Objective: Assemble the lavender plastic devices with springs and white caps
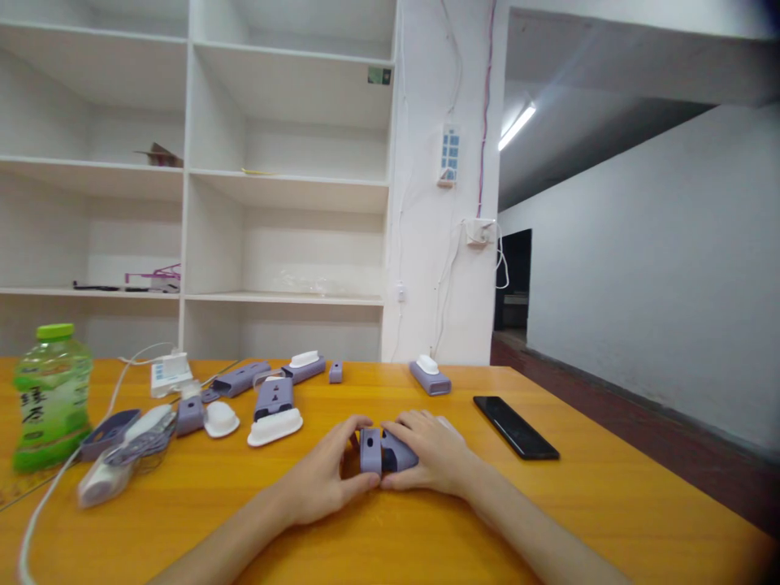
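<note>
A: What's around the hands?
B: Orange table (609, 504). Black phone (515, 426) to the right, near the right hand (430, 455), not touching. Green-capped bottle (49, 398) far left. White cable (67, 471) runs along the left edge, white power strip (169, 374) behind it. Nothing between the hands and the camera.

A: Counts?
B: One phone, one bottle. Loose purple and white parts (274, 406) spread left of center, roughly eight; the pile at left is too cluttered to count exactly. One capped purple unit (430, 375) stands apart at the back.

A: Held thing?
B: Purple housing (383, 451), mid-table, between both hands. Long axis runs left-right, flat end toward the left hand (322, 479).

A: Grip?
B: Both hands closed around it, fingers wrapping each end, thumbs meeting below it.
</note>
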`<action>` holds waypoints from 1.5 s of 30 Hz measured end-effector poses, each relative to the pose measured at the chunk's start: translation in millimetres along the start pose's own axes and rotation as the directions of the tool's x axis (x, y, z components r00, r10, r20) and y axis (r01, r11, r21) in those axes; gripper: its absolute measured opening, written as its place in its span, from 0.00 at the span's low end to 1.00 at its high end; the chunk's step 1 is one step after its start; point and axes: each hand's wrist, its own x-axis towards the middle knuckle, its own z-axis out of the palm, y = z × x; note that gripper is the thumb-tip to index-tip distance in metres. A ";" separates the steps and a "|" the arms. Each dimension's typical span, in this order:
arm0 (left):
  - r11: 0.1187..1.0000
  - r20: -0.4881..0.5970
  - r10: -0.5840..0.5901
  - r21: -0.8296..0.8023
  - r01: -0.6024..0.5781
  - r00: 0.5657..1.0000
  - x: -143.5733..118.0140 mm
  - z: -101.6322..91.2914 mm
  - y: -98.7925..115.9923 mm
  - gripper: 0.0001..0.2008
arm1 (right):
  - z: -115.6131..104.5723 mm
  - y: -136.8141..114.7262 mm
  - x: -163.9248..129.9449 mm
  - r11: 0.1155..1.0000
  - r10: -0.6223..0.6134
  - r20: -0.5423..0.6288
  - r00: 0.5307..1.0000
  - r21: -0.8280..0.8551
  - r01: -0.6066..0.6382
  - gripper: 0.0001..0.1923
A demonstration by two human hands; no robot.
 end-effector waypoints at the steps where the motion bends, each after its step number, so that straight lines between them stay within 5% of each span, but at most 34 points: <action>1: 1.000 -0.006 0.017 0.021 -0.017 1.000 -0.6 0.6 0.7 0.33 | 0.7 -0.2 0.9 1.000 0.003 0.002 1.000 -0.001 -0.003 0.41; 8: 0.952 0.035 0.254 0.169 -0.257 0.966 3.1 3.8 18.8 0.33 | -5.5 -6.4 2.4 0.993 0.064 0.032 0.997 0.096 -0.067 0.43; 15: 0.938 0.033 0.270 0.219 -0.271 0.962 8.3 9.1 26.8 0.27 | -22.5 -15.7 5.3 0.965 0.059 0.056 0.997 0.253 -0.071 0.35; 22: 0.919 0.073 0.247 0.298 -0.258 0.966 10.6 12.1 20.1 0.25 | -19.4 -19.4 4.5 0.973 0.079 0.041 0.996 0.213 -0.086 0.34; 30: 0.964 -0.101 0.235 0.152 -0.218 0.967 10.5 12.2 18.2 0.22 | -19.4 -19.4 -3.3 0.995 -0.048 -0.005 0.999 0.091 0.048 0.22; 45: 0.988 0.043 0.019 -0.152 -0.012 0.999 9.5 -2.5 -0.8 0.32 | -7.5 -20.8 -0.8 0.993 -0.035 -0.028 0.999 -0.112 0.031 0.19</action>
